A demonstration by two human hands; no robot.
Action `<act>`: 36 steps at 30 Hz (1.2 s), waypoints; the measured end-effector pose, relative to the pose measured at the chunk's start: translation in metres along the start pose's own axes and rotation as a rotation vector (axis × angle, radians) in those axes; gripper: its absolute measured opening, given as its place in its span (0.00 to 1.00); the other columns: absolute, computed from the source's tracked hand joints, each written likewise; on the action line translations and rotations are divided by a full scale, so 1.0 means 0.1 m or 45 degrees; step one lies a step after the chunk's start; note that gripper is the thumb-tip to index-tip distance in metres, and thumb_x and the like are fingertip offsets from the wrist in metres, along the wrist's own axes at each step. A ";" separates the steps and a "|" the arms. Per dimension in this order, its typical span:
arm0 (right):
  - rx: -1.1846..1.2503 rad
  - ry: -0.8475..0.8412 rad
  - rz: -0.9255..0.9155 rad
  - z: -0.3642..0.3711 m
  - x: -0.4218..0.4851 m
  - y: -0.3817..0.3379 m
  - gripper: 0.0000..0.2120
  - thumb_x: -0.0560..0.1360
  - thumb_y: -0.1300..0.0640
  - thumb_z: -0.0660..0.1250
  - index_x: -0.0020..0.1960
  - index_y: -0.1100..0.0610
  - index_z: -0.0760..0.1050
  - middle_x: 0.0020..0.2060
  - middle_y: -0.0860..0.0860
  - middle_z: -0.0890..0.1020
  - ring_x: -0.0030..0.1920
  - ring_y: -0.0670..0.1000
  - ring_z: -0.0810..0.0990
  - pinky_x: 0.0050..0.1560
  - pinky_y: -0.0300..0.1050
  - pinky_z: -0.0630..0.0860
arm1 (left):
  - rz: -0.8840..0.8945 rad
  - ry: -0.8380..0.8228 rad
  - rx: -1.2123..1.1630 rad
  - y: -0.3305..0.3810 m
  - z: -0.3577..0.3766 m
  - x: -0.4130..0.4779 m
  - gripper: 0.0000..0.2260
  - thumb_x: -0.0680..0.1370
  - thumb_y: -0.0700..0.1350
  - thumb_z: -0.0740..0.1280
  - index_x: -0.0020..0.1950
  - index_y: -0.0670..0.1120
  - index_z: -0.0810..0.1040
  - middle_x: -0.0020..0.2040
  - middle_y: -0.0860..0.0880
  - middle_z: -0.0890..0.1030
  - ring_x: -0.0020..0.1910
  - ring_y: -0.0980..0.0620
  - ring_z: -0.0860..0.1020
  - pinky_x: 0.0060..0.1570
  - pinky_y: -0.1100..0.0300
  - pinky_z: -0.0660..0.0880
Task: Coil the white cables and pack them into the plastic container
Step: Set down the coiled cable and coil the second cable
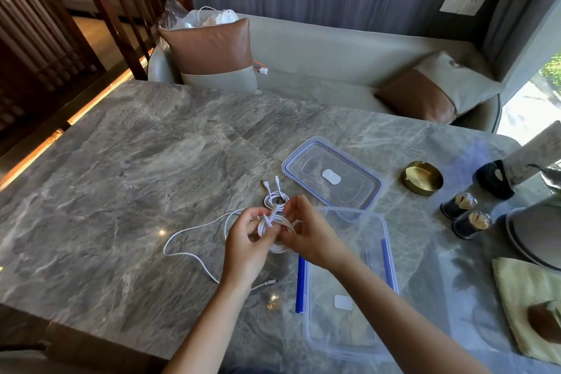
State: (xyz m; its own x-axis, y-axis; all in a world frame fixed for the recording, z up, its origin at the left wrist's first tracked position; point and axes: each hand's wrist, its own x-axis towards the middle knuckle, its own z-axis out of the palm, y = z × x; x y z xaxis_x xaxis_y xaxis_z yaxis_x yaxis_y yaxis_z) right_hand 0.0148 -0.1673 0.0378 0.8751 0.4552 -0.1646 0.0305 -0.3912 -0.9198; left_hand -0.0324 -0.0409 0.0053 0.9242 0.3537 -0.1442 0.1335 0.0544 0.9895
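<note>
White cable coil [274, 234] is bunched up between your 2 hands, so you're mid-coil on this one and not packing yet. Your left hand [244, 241] has its fingers curled round the loops from one side. Your right hand [308, 234] is pinching the wrap near the top, fingertips closed on the cord.

A loose tail [166, 247] runs out past your left fingers across the marble table [121, 176] and ends in a plug down by your left wrist. It looks like slack left to wind, though I can't tell for sure it's the same cord.

Just beyond your fingertips sits 1 small coil [274, 200], wound but not boxed. The plastic container [358, 212] is open just beside your right hand, with no cable in it. Its lid [349, 173] lies further out past your fingers.

Next move, I reckon: hold firm with the left so the loops don't spring, feed the tail round, tuck the end, then drop the coil into the container.
</note>
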 end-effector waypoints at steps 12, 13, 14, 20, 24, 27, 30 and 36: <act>0.601 0.068 0.231 0.08 0.10 0.21 0.10 0.73 0.67 0.68 0.52 0.62 0.73 0.37 0.52 0.80 0.32 0.44 0.79 0.31 0.36 0.76 | -0.275 -0.240 0.128 -0.02 -0.16 0.27 0.13 0.72 0.37 0.70 0.49 0.51 0.73 0.38 0.50 0.82 0.29 0.62 0.77 0.27 0.69 0.71; 0.625 0.061 0.254 0.08 0.11 0.23 0.08 0.73 0.67 0.68 0.51 0.62 0.73 0.38 0.52 0.80 0.33 0.45 0.79 0.31 0.36 0.76 | -0.310 -0.280 0.122 -0.04 -0.18 0.28 0.13 0.72 0.37 0.70 0.50 0.51 0.73 0.38 0.50 0.82 0.30 0.63 0.78 0.27 0.68 0.72; 0.655 0.055 0.272 0.08 0.13 0.26 0.07 0.73 0.67 0.68 0.50 0.62 0.73 0.38 0.54 0.80 0.33 0.47 0.80 0.32 0.37 0.76 | -0.332 -0.318 0.113 -0.06 -0.19 0.30 0.13 0.73 0.37 0.70 0.51 0.50 0.73 0.39 0.51 0.83 0.32 0.62 0.79 0.28 0.68 0.73; 0.849 0.093 0.365 0.14 0.33 0.37 0.06 0.75 0.69 0.65 0.42 0.59 0.75 0.36 0.55 0.82 0.32 0.48 0.82 0.33 0.41 0.79 | -0.363 -0.405 0.060 -0.16 -0.25 0.49 0.07 0.72 0.36 0.70 0.48 0.44 0.79 0.36 0.52 0.84 0.32 0.60 0.80 0.29 0.67 0.74; 0.946 0.146 0.457 0.23 0.53 0.47 0.08 0.75 0.69 0.64 0.42 0.59 0.75 0.36 0.54 0.83 0.34 0.49 0.81 0.35 0.41 0.79 | -0.365 -0.293 0.087 -0.29 -0.25 0.65 0.02 0.72 0.38 0.71 0.41 0.44 0.80 0.29 0.49 0.80 0.24 0.59 0.74 0.24 0.67 0.71; 0.995 0.170 0.503 0.32 0.71 0.53 0.07 0.76 0.69 0.63 0.42 0.59 0.75 0.35 0.51 0.84 0.33 0.47 0.82 0.35 0.39 0.80 | -0.355 -0.216 0.123 -0.39 -0.28 0.84 0.01 0.73 0.38 0.70 0.42 0.43 0.80 0.30 0.48 0.79 0.23 0.60 0.73 0.24 0.67 0.71; 1.158 0.132 0.587 0.36 0.92 0.55 0.07 0.76 0.69 0.61 0.45 0.59 0.74 0.39 0.54 0.83 0.38 0.48 0.84 0.43 0.42 0.82 | -0.376 -0.117 0.148 -0.48 -0.31 1.08 0.03 0.74 0.36 0.68 0.42 0.42 0.79 0.24 0.54 0.79 0.22 0.62 0.73 0.24 0.69 0.71; 1.208 0.049 0.747 0.42 1.17 0.66 0.09 0.78 0.67 0.58 0.54 0.58 0.73 0.51 0.55 0.80 0.50 0.51 0.80 0.53 0.46 0.77 | -0.486 -0.070 0.345 -0.65 -0.43 1.66 0.03 0.76 0.35 0.65 0.43 0.40 0.76 0.30 0.47 0.75 0.17 0.62 0.68 0.19 0.71 0.66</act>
State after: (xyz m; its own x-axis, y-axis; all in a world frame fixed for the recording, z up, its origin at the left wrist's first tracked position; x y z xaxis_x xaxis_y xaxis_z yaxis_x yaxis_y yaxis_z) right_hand 0.0987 -0.1059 -0.0571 0.6479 0.3689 -0.6665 -0.7591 0.2395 -0.6053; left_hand 0.0971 0.0540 -0.0828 0.8073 0.3057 -0.5048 0.5495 -0.0775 0.8319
